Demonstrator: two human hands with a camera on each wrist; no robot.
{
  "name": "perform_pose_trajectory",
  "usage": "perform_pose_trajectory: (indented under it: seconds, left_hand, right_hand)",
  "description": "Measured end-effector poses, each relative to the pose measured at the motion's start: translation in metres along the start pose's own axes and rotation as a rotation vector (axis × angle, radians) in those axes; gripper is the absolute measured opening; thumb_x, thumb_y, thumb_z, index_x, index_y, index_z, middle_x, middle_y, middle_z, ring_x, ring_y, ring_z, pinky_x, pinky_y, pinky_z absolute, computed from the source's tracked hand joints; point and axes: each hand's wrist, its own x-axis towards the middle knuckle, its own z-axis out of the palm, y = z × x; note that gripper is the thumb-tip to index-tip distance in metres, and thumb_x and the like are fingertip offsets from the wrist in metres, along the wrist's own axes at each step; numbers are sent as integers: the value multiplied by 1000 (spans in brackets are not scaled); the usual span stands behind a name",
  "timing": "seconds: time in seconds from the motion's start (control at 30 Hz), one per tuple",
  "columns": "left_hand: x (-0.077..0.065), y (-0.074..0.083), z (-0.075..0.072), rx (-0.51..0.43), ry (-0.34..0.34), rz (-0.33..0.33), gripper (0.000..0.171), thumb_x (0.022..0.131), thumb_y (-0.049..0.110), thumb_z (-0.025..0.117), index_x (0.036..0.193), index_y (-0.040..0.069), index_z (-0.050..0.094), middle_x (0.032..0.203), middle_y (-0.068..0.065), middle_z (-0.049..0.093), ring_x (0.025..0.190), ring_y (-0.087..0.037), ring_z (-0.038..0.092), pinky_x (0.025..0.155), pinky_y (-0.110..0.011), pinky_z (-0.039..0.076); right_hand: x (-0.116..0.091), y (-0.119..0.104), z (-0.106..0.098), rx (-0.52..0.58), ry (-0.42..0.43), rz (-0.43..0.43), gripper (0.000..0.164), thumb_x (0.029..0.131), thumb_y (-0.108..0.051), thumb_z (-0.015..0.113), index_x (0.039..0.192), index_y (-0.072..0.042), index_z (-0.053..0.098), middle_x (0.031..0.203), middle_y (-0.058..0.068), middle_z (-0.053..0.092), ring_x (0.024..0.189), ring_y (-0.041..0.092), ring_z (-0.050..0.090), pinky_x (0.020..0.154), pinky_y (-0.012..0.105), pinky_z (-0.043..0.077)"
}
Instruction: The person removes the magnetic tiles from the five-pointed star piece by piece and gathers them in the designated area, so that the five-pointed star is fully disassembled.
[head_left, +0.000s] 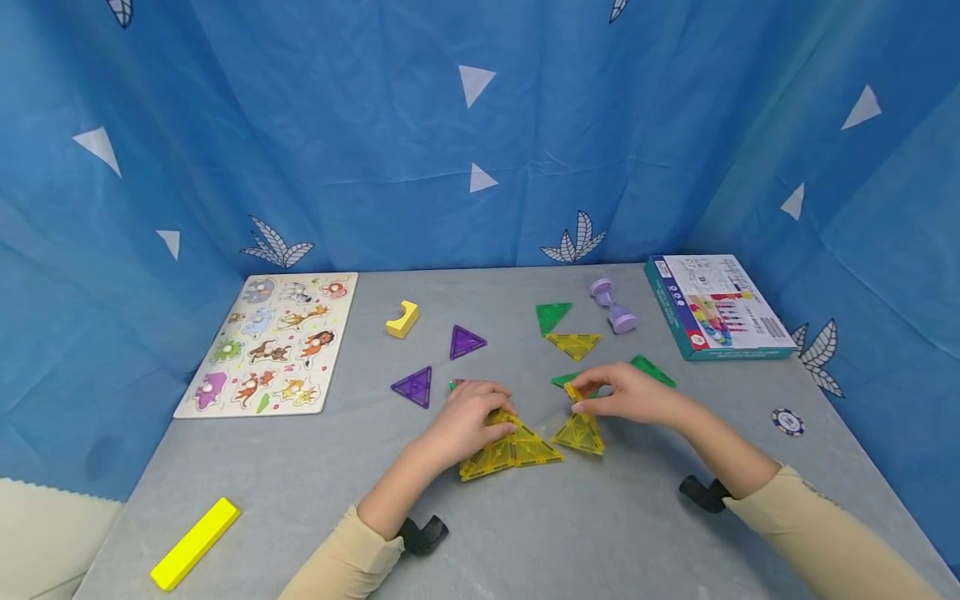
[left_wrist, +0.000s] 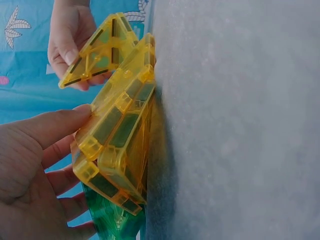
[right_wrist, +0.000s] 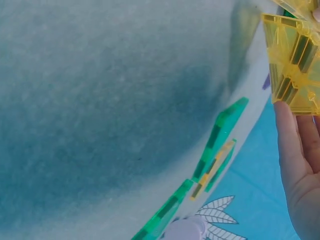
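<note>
My left hand grips a cluster of yellow translucent magnetic tiles by its upper side, low over the grey table. In the left wrist view the cluster shows stacked, tilted edges, with the thumb on top and a green tile behind it. Just to the right, my right hand pinches yellow triangular magnetic tiles between thumb and fingers. The right wrist view has these tiles raised above the fingertips, partly cut off by the frame. A narrow gap separates the two yellow groups in the head view.
Purple triangles, green triangles and a yellow triangle lie beyond the hands. An animal puzzle board, a yellow arch block and a yellow bar are leftward. Rightward are a purple hourglass, box and chip.
</note>
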Motion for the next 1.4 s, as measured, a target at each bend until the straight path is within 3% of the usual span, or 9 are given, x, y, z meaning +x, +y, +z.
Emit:
perform_pose_trajectory:
  seconds: [0.3, 0.47, 0.6, 0.7, 0.87, 1.0, 1.13, 1.23, 1.4]
  left_hand:
    - [-1, -1, 1, 6, 8, 19, 21, 87, 31, 67, 105, 19, 68, 121, -1, 59, 118, -20, 48, 108, -51, 22]
    - [0, 1, 0, 20, 20, 13, 28, 87, 33, 66, 112, 20, 66, 117, 5, 60, 115, -16, 50, 107, -45, 26]
    - [3, 9, -2, -14, 16, 14, 40, 89, 36, 63, 123, 17, 60, 122, 5, 59, 118, -16, 49, 105, -41, 30]
    - [8, 19, -5, -111, -8, 28, 52, 91, 42, 57, 135, 15, 50, 130, 3, 54, 123, -16, 46, 102, -38, 36]
    - [16, 33, -8, -400, -101, 50, 56, 93, 47, 52, 142, 24, 39, 136, 6, 48, 127, -12, 42, 99, -43, 40]
    - [20, 37, -9, -665, -182, 67, 40, 95, 34, 55, 131, 18, 51, 129, 3, 54, 120, -12, 49, 96, -40, 43]
    - [20, 36, -10, -888, -220, 67, 20, 94, 15, 57, 110, 5, 62, 104, -6, 63, 95, -14, 60, 84, -32, 49]
    - [19, 35, -11, -951, -208, 43, 14, 93, 12, 59, 100, 1, 62, 90, -7, 63, 81, -14, 58, 76, -31, 49]
    - [14, 28, -19, -921, -148, -24, 17, 91, 17, 61, 99, 2, 62, 85, -3, 62, 78, -13, 59, 75, -30, 50]
  right_hand:
    - [-2, -17, -3, 6, 50, -1, 42, 86, -34, 68, 116, -5, 64, 108, 8, 66, 90, 15, 58, 78, 31, 52]
    - [-3, -29, -4, 6, 63, -7, 38, 84, -37, 68, 113, -12, 66, 109, 5, 66, 94, 17, 58, 81, 37, 51]
    - [-5, -37, -5, 21, 69, -28, 33, 84, -36, 69, 112, -18, 67, 108, 1, 66, 96, 20, 57, 80, 35, 51]
    - [-9, -45, -5, 44, 77, -69, 31, 85, -32, 69, 112, -18, 67, 108, -1, 65, 98, 19, 57, 80, 30, 52]
    - [-16, -63, -4, 143, 91, -198, 29, 87, -18, 68, 114, -11, 65, 113, 4, 64, 101, 16, 59, 81, 28, 52]
    - [-22, -75, -2, 235, 110, -310, 29, 87, -7, 66, 116, -6, 64, 114, 7, 64, 99, 19, 61, 79, 33, 53]
    - [-26, -79, -2, 291, 133, -373, 29, 86, 1, 63, 115, -4, 64, 113, 9, 64, 96, 22, 61, 76, 35, 54]
    - [-29, -77, -4, 296, 173, -377, 29, 86, 3, 63, 114, -5, 64, 113, 7, 65, 99, 22, 61, 79, 34, 53]
    - [-35, -70, -12, 286, 274, -357, 30, 87, 4, 61, 116, -4, 63, 113, 10, 64, 103, 21, 60, 83, 31, 51]
